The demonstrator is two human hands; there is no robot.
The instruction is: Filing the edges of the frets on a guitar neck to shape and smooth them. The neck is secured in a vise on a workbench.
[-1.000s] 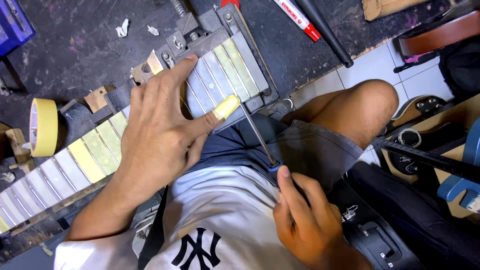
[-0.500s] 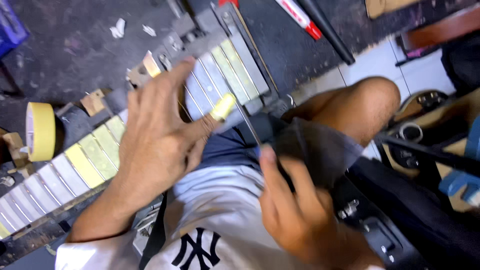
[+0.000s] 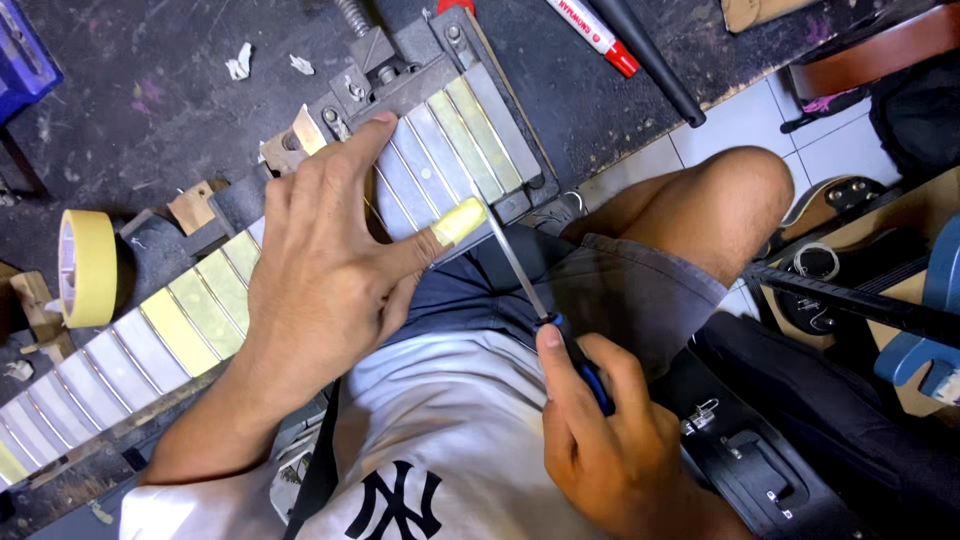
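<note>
Head view: left hand spread on taped fretboard over dark workbench, right hand gripping file.

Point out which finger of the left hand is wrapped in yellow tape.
The thumb of the left hand. Its tip is covered in yellow tape and rests by the screwdriver shaft at the guitar neck edge; the other fingers are bare.

Right hand back down low by the shirt, as a second ago; half a second ago it had lifted nearer the guitar neck. Its screwdriver, then lost in blur, shows whole again, tip by the taped thumb. Left hand now spread flat, forefinger reaching the neck's far edge.
</note>
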